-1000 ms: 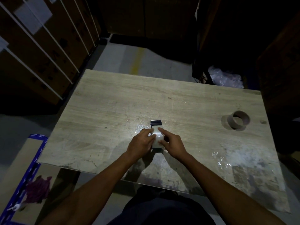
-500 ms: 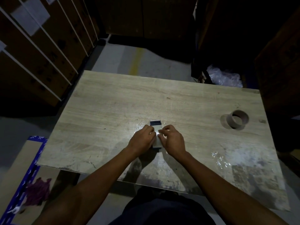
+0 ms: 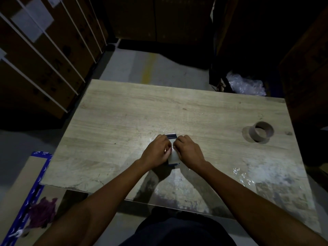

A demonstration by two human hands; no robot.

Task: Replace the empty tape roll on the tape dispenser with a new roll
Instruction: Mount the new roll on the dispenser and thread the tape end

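Dispenser point(image 3: 172, 158) is sitting near the middle of the counter point(image 3: 124, 118), a little toward the near edge, and both hands are closing around it from either side. Only parts of it are showing: a pale, whitish body between the hands, a dark blue edge at its near end, and at its far end a short serrated metal blade that is catching the light just past the fingertips. Whether a roll is mounted on it is hidden by the hands.

Going from the left, stacked brown boxes point(image 3: 35, 59) with white strapping are standing beside the counter, and a flat cardboard piece with a blue border point(image 3: 26, 192) is lying on the floor below its left corner. The left hand point(image 3: 158, 150) is curling against the dispenser's left side, fingers bent inward and gripping it. The right hand point(image 3: 188, 150) is mirroring it on the right side, fingers folded over the top and pressing the body; the two hands are nearly touching above it.

Farther right, well apart from the hands, an empty brown core point(image 3: 260, 131) is standing on its end near the counter's right edge. Crinkled clear film point(image 3: 241, 176) is lying on the worn near-right part of the counter.
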